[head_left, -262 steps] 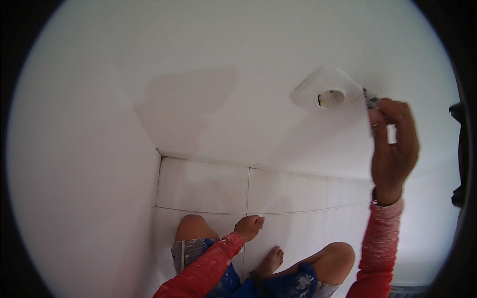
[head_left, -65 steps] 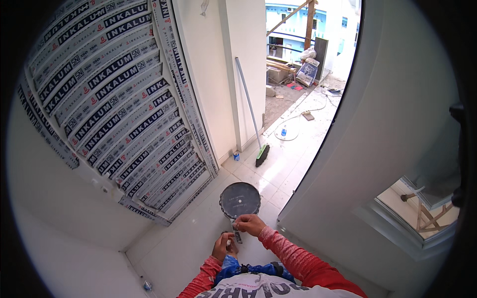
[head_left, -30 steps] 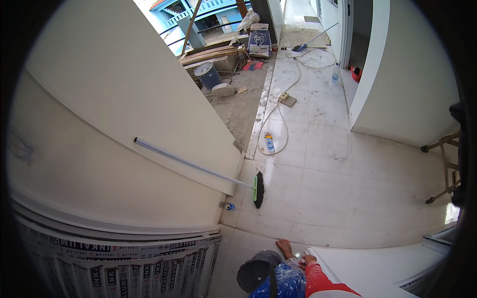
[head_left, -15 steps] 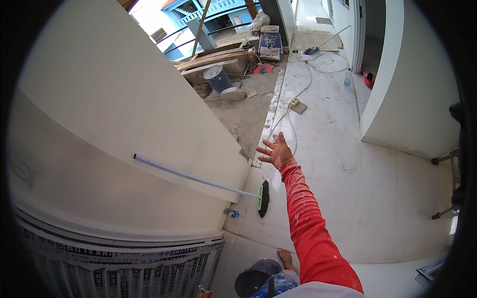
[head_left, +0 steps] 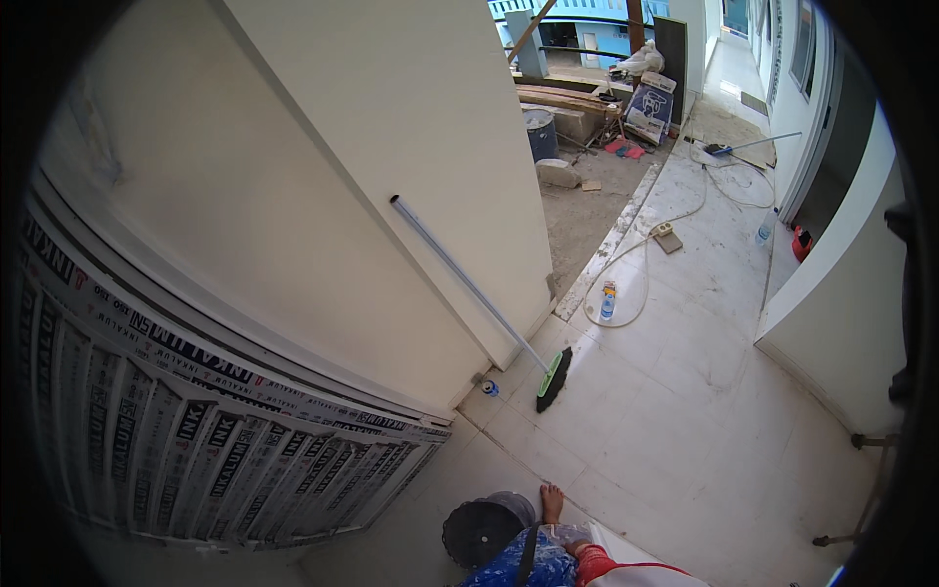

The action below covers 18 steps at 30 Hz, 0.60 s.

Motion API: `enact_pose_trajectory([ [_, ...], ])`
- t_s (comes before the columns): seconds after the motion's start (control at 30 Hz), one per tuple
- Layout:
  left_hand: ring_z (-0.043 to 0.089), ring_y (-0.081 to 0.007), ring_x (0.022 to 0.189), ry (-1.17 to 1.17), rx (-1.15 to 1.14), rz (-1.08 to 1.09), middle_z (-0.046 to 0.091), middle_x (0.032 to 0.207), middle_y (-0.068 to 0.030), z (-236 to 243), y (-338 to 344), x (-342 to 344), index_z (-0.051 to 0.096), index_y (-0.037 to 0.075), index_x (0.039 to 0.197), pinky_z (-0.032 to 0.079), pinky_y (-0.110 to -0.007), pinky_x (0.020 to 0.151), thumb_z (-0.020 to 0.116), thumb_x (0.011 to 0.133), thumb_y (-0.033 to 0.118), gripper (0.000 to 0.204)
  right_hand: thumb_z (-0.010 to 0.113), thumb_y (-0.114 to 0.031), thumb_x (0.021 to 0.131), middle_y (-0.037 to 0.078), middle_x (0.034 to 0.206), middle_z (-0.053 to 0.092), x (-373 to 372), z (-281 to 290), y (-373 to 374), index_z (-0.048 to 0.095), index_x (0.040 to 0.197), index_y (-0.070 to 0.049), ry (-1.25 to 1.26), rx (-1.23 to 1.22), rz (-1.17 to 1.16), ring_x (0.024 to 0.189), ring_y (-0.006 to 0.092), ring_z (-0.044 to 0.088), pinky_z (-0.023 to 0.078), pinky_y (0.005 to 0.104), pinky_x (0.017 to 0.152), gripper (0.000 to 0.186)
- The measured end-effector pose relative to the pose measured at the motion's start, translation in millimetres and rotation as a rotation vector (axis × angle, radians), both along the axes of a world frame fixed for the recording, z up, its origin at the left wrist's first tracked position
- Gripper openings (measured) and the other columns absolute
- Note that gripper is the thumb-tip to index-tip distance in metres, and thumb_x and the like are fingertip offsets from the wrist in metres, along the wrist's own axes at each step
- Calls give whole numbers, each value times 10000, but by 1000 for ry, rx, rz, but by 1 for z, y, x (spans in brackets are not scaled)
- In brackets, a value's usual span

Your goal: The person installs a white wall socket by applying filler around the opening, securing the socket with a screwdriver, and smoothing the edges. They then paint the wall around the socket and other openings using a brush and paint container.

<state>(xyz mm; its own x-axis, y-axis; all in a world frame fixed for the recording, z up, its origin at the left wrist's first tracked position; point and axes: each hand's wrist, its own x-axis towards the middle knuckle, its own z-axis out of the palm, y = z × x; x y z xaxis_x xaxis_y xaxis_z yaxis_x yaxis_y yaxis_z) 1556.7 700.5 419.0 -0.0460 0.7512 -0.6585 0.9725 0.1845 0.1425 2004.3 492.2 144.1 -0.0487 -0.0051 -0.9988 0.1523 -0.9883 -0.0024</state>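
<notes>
My right arm in a red sleeve [head_left: 611, 565] is drawn in at the lower edge, over blue, paint-spotted clothing [head_left: 533, 565]. Only a small part of my right hand [head_left: 577, 547] shows beside the cuff, and its fingers are hidden. My left hand is out of the picture. Close to my bare foot [head_left: 553, 501] stands a black bucket [head_left: 468, 533]. A broom [head_left: 469, 284] with a green head and black bristles leans on the pale wall, its head on the tiles, touched by no hand. A small blue can [head_left: 490, 388] sits at the wall's foot.
A small bottle [head_left: 608, 305] with a yellow-orange part stands inside a loop of pale cable [head_left: 641, 318]. Further off are a clear bottle [head_left: 765, 229], a second broom [head_left: 758, 144], a dark drum [head_left: 540, 137] and a printed sack [head_left: 650, 106]. Printed film [head_left: 225, 450] covers the panel at left.
My right arm, stretched forward with fingers spread before, has pulled back to my lap. My left hand has left the picture. The view has turned left, so the scene shifts right.
</notes>
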Motion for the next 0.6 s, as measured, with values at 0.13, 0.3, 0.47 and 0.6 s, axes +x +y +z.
enact_pose_trajectory([
  [0.13, 674, -252, 724, -75, 43, 216, 661, 808, -133, -5, -33, -30, 705, 9, 972, 548, -396, 636, 520, 937, 147, 233, 681, -564, 874, 137, 1335, 656, 53, 39, 29, 671, 1285, -45, -167, -74, 263, 1272, 312, 590, 464, 454, 1067, 662],
  [0.3, 654, -200, 628, -172, 69, 573, 628, 689, -104, -30, -93, -78, 685, -30, 963, 541, -338, 546, 508, 942, 110, 227, 654, -302, 893, 224, 1261, 664, 166, 149, 164, 683, 1203, -47, -907, 584, -57, 1200, 402, 618, 500, 443, 1027, 403],
  [0.47, 597, -178, 563, -552, 191, 944, 626, 666, -63, -84, -143, -129, 737, 62, 946, 468, -335, 514, 618, 874, 277, 257, 652, -199, 868, 133, 837, 723, 120, 218, 293, 685, 1015, -5, -865, 1169, -415, 675, 210, 684, 557, 350, 639, 246],
  [0.6, 643, -147, 667, -724, 134, 1101, 662, 754, -40, -105, -181, -176, 741, 52, 999, 510, -293, 561, 654, 927, 305, 277, 576, -148, 930, 41, 703, 609, -53, 170, 332, 634, 993, -78, -421, 992, -405, 555, 192, 576, 483, 435, 480, 110],
])
